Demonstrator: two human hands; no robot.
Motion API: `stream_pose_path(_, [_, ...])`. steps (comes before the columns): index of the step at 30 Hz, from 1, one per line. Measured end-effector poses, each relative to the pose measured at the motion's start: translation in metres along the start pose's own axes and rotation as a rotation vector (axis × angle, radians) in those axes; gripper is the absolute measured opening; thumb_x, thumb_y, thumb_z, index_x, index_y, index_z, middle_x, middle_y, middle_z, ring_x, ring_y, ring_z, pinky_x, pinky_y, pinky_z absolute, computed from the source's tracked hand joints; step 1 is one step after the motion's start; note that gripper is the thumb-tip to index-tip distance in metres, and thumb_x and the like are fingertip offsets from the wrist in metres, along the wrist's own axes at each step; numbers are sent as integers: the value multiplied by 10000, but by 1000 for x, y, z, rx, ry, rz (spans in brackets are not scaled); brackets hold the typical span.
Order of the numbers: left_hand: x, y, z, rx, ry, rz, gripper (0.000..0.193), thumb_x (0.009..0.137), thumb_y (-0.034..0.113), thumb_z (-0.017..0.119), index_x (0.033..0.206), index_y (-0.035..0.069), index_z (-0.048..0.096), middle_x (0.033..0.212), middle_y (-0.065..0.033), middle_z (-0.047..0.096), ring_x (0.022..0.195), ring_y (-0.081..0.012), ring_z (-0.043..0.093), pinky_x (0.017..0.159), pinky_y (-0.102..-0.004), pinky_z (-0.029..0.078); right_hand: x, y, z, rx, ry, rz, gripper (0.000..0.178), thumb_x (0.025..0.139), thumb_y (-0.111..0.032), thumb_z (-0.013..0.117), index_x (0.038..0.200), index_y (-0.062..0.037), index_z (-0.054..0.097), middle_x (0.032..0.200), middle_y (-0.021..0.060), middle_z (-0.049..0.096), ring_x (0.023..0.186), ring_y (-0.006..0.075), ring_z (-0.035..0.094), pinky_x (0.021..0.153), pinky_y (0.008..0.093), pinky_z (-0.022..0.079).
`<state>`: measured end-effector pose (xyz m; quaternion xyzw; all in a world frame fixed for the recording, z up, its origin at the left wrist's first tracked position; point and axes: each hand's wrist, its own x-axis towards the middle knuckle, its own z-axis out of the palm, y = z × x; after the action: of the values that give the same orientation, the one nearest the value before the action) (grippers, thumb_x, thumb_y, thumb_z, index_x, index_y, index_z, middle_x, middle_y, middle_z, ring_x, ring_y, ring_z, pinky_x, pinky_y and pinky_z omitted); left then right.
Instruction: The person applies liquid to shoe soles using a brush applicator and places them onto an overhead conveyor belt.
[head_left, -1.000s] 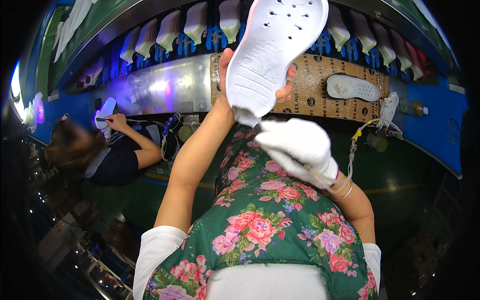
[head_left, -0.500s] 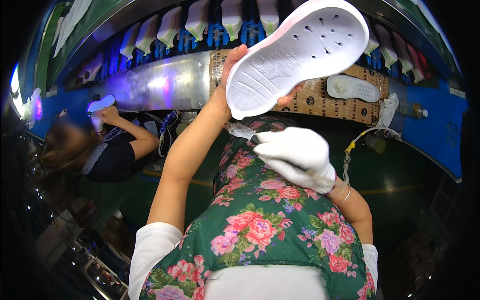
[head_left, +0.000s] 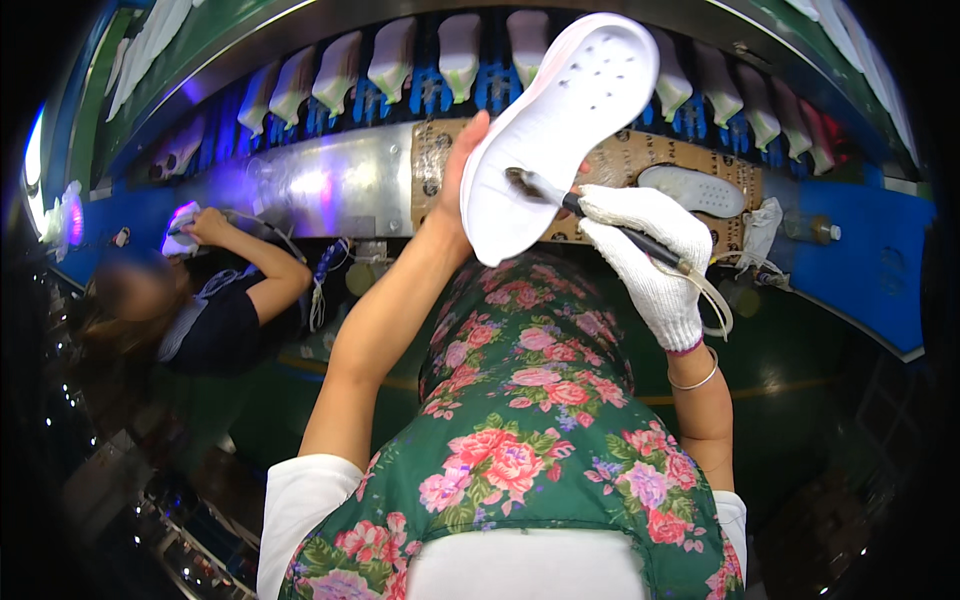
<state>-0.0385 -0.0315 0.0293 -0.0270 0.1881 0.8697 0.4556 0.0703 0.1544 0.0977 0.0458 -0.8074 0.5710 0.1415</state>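
Observation:
A white shoe sole (head_left: pixel 550 135) with small holes at its far end is held up in front of me, heel end toward me. My bare left hand (head_left: pixel 455 185) grips it by the left edge, with fingertips showing at its right side. In my white-gloved right hand (head_left: pixel 655 245) is a brush (head_left: pixel 538 187) with a dark handle and a thin pale tube trailing from its back end. Its dark bristles touch the sole's inner face near the heel.
Cardboard (head_left: pixel 435 150) covers part of the metal bench, with a greyish sole-shaped piece (head_left: pixel 690 190) on it. A white cloth (head_left: pixel 765 220) and a bottle (head_left: pixel 818 230) stand right. Whitish shoe forms (head_left: pixel 460 55) line the back. A co-worker's hand (head_left: pixel 207 226) works at left.
The brush in my right hand has come up from below the sole onto its inner face. The sole has shifted slightly down and left, turning more upright.

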Motion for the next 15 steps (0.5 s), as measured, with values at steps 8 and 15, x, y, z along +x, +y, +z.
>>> stream_pose_path(8, [-21,-39,-22,-55,-116,-118,875,897,648,487,1513,42,353,1301,-267,565,1068,-408,640,913,-545,543,19,11,-15,-495,282,-311,210,793,37,751,993,-23,757,990,142,747,894,268,730,816,346,565])
stream_pose_path(15, [-28,-20,-33,155,-56,-47,984,834,703,485,1495,-12,346,1323,-272,554,1066,-360,648,874,-449,565,-32,2,13,229,-66,-53,201,757,-1,795,954,-12,758,944,136,751,812,223,723,723,309,560])
